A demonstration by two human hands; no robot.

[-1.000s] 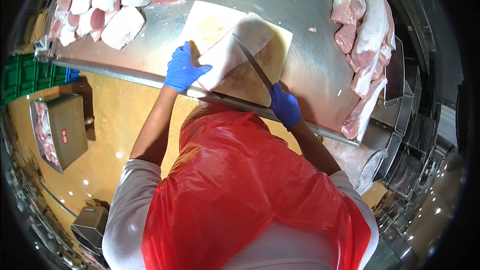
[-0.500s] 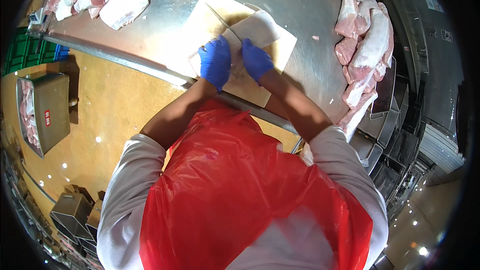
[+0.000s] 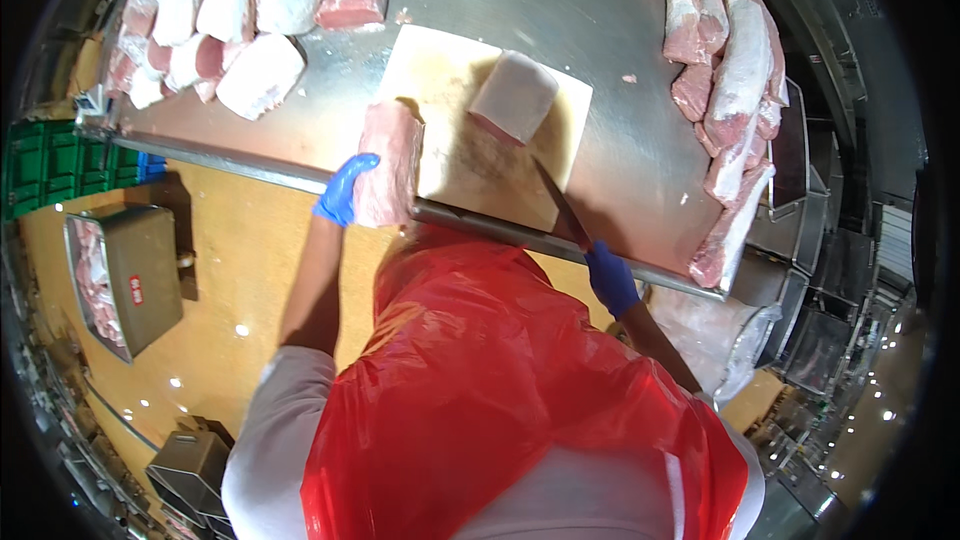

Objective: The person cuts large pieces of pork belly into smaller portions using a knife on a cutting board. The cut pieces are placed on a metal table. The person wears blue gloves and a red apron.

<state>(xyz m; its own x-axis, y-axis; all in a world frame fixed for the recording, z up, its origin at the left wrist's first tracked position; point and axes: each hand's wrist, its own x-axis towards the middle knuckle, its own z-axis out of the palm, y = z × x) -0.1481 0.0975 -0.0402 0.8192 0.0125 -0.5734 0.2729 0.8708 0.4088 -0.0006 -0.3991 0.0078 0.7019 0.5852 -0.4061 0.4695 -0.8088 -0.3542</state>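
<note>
My left hand (image 3: pixel 347 190), in a blue glove, grips a long pink piece of meat (image 3: pixel 388 162) by its left side. That piece hangs over the table's front edge, beside the cutting board's left side. In my right hand (image 3: pixel 611 280), also gloved in blue, is a knife (image 3: pixel 563 204); its blade slants up and left over the board's front right corner. A shorter block of meat with a pale fat side (image 3: pixel 515 95) lies alone on the white cutting board (image 3: pixel 430 52), its cut end toward me. The knife tip is just short of this block.
Several cut meat blocks (image 3: pixel 262 75) crowd the far left of the steel table (image 3: pixel 640 160). Long uncut pieces (image 3: pixel 740 60) are heaped along its right side. A metal bin with meat (image 3: pixel 140 275) stands on the floor at left, near green crates (image 3: pixel 60 165).
The meat under my hands is now two separate pieces. My left hand has carried one left and toward me off the board; my right hand has drawn the knife right and toward me.
</note>
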